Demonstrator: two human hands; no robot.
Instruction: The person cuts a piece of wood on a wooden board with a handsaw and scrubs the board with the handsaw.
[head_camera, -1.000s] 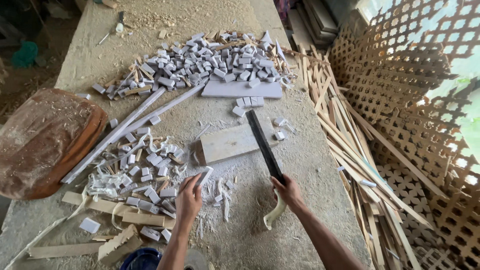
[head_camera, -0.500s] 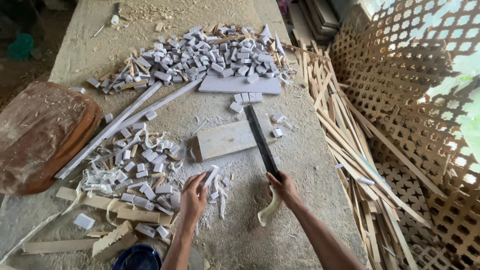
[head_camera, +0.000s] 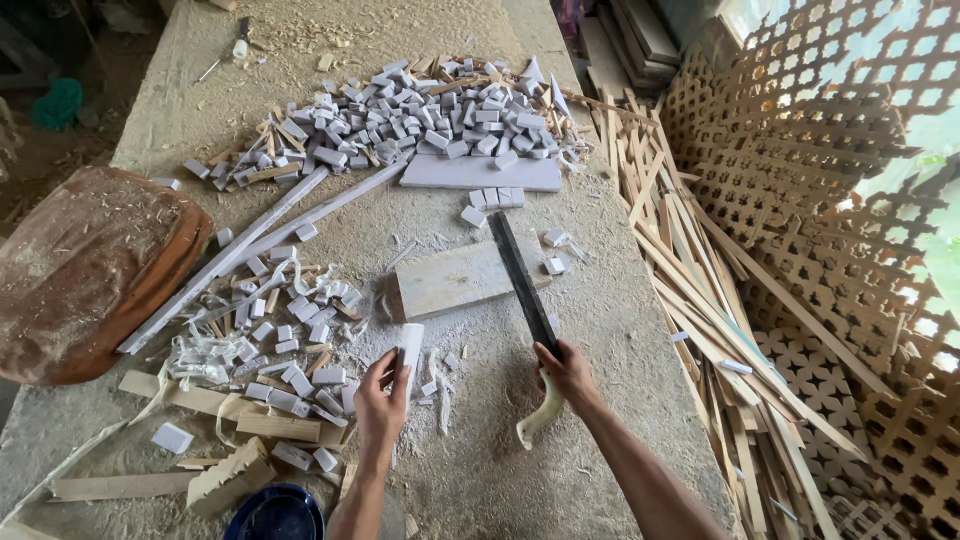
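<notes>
Left hand (head_camera: 381, 398) grasping white wood strip (head_camera: 408, 347); right hand (head_camera: 566, 366) gripping machete (head_camera: 524, 285) — blade pointing 12 o'clock, across chopping block (head_camera: 450, 278).

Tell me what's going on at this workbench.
A person works at a dusty bench. The right hand grips a long dark blade by its pale handle, the blade lying across a flat wooden block. The left hand holds a short white stick just below the block. Small white cut pieces lie heaped at the far end.
</notes>
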